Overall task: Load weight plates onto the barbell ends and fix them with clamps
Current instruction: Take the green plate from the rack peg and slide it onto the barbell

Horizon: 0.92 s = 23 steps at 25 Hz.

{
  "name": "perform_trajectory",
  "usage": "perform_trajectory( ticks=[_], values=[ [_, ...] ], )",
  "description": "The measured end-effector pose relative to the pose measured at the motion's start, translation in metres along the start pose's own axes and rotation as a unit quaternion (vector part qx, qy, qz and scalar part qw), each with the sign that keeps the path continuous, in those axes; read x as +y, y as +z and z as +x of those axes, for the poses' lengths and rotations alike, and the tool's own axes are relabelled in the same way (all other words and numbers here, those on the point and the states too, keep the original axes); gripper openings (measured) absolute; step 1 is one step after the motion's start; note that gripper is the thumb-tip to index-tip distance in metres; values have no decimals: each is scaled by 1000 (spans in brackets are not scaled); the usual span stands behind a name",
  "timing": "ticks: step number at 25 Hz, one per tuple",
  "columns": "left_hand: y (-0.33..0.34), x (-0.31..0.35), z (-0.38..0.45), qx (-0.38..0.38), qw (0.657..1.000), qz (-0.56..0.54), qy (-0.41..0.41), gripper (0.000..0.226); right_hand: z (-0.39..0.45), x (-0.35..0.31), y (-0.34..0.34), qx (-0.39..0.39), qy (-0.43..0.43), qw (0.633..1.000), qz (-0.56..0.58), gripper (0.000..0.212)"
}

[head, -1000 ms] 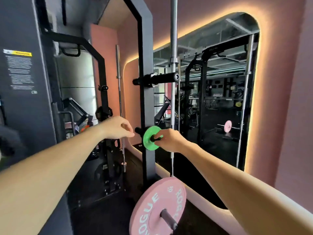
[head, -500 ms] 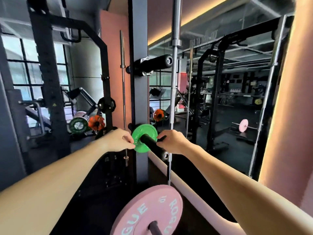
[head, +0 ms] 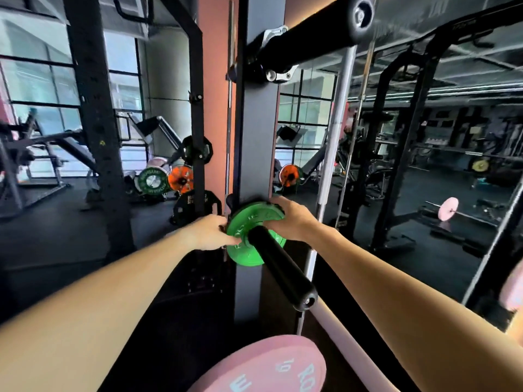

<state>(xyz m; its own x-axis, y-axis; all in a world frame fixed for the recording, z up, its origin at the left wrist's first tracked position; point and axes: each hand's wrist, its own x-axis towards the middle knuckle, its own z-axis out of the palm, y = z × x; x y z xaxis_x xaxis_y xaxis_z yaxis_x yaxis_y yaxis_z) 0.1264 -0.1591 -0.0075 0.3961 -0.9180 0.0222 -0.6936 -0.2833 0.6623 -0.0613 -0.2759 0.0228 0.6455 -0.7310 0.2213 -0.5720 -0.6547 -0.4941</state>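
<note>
A small green weight plate (head: 249,219) sits on a black storage peg (head: 280,267) that sticks out of the rack's grey upright (head: 259,137). My left hand (head: 210,232) grips the plate's left edge. My right hand (head: 291,219) curls over its upper right rim. A large pink bumper plate (head: 268,366) shows at the bottom of the view, below the peg.
A second black peg (head: 308,32) juts out overhead. A silver bar (head: 334,131) stands upright beside the rack, in front of a wall mirror. Green and orange plates (head: 167,179) lie on the floor to the left, near benches and another black rack post (head: 93,108).
I have come closer to the rack, so the peg and green plate look larger. My right hand has moved from the peg onto the plate's rim. My left hand now grips the plate's edge.
</note>
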Motion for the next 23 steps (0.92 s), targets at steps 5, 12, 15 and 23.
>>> perform_trajectory(
  ticks=[5,12,15,23],
  values=[
    [13,12,-10,33,999,4,-16,29,4,19,8,-44,-23,999,-3,63],
    [62,69,-116,55,986,-151,-34,25,-94,64,-10,-16,-98,983,155,23],
    [94,93,-175,97,969,-224,-32,25,-150,73,-19,5,-135,972,190,27],
    [42,124,-290,160,964,-211,-26,18,-225,-11,-63,-24,-209,936,282,24]
  ],
)
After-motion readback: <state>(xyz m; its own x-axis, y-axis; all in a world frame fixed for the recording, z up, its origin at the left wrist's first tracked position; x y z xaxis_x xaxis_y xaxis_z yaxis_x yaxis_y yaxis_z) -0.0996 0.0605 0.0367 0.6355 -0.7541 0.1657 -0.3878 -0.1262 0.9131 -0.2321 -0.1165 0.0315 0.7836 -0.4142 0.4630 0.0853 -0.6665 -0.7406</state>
